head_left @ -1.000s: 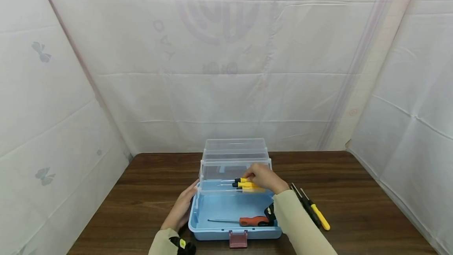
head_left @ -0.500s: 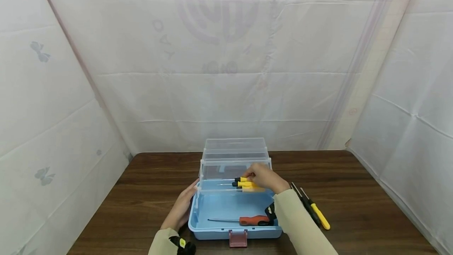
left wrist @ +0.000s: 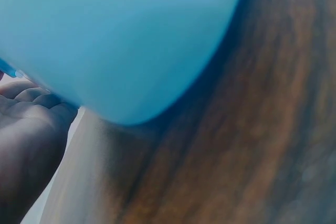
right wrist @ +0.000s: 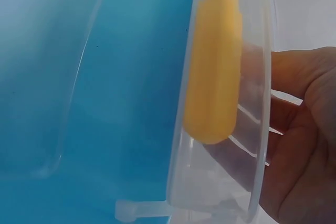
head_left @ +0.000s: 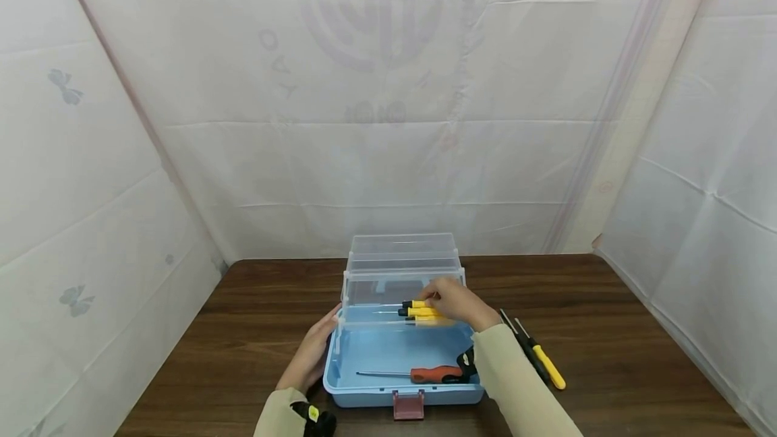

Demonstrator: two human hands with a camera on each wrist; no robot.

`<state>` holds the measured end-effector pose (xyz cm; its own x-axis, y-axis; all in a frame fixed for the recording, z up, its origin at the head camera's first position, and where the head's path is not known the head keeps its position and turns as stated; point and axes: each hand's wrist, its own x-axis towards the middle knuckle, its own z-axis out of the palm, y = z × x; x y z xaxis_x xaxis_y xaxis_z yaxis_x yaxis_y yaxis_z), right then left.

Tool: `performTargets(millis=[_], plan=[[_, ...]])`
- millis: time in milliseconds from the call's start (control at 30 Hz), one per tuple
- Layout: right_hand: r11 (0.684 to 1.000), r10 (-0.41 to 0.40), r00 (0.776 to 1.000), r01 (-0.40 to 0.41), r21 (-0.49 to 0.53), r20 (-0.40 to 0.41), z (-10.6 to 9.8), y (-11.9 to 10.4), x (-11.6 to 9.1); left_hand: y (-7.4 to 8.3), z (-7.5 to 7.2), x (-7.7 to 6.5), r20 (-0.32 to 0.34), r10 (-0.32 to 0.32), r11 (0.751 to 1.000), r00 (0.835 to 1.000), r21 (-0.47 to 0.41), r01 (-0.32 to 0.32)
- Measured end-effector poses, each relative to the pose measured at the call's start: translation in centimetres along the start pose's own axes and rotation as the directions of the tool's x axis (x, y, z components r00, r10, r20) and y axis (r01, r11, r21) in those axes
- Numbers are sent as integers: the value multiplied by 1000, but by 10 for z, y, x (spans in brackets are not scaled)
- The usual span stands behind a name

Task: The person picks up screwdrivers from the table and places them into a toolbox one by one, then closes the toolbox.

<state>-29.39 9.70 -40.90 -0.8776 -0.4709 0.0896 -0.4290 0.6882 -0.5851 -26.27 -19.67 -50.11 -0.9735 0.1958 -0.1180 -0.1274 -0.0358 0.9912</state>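
Note:
A light blue toolbox (head_left: 394, 356) stands open on the table, with a clear tray (head_left: 349, 315) raised over its back part. Several yellow-handled screwdrivers (head_left: 423, 313) lie side by side in the tray, shafts toward the left. My right hand (head_left: 452, 302) reaches over the tray and pinches the handle of the farthest one; its fingertips are partly hidden. In the right wrist view, the nearest yellow handle (right wrist: 212, 72) shows, with my fingers seen through the plastic behind it. My left hand (head_left: 315, 349) rests against the box's left side with extended fingers.
An orange-and-black screwdriver (head_left: 431, 375) lies inside the box near its front wall. Right of the box, on the brown wooden table (head_left: 607, 342), lie a black screwdriver (head_left: 534, 357) and a yellow one (head_left: 549, 366). White sheeting (head_left: 388, 154) surrounds the table's back and sides.

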Motion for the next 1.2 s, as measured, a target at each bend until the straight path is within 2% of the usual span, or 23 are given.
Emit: performTargets(millis=[300,533,933,1200], plan=[[999,37,999,-37,13,-29,-2,1,-4,-2,-2,3,1,-3,1000,1000,10,3],[999,33,998,-32,34,-45,-4,5,-8,-5,-3,3,-4,-8,1000,1000,17,8],[999,-37,992,41,30,-122,-15,15,-24,-6,-2,4,-1,2,1000,1000,11,-2],[999,31,981,-25,30,-189,-27,22,-38,-4,-1,3,15,9,1000,1000,28,-10]])
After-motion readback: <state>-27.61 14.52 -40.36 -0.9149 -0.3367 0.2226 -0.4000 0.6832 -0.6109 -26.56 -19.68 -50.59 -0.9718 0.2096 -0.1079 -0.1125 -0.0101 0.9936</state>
